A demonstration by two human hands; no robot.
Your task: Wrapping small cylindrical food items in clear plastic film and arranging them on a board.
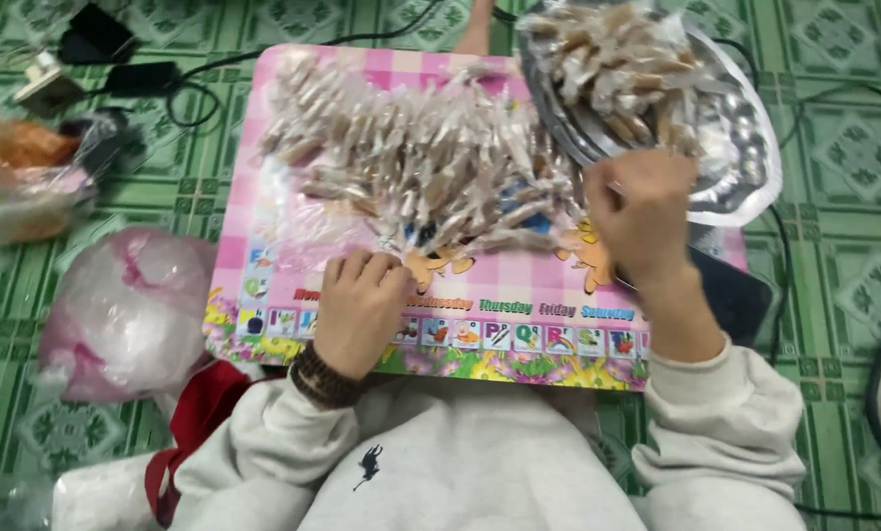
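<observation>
**Hands among the wrapped sweets**

A heap of wrapped sweets (421,157) covers the upper middle of a pink board (519,285) lying on the person's lap. The left hand (360,307) rests on the board at the heap's lower edge, left of centre, its fingers (362,264) curled narrow and touching the nearest wrappers; whether they grip one I cannot tell. The right hand (642,218) is right of centre at the near rim of a metal tray (745,147), fingers bunched tight together, seemingly pinching something small that is too blurred to make out. The tray, at upper right, overlaps the board's corner and carries more sweets (613,64). On the green tiled floor (834,256), a pink plastic bag (131,310) sits at lower left, another bag (23,177) at far left, and black cables (146,79) at upper left.
</observation>
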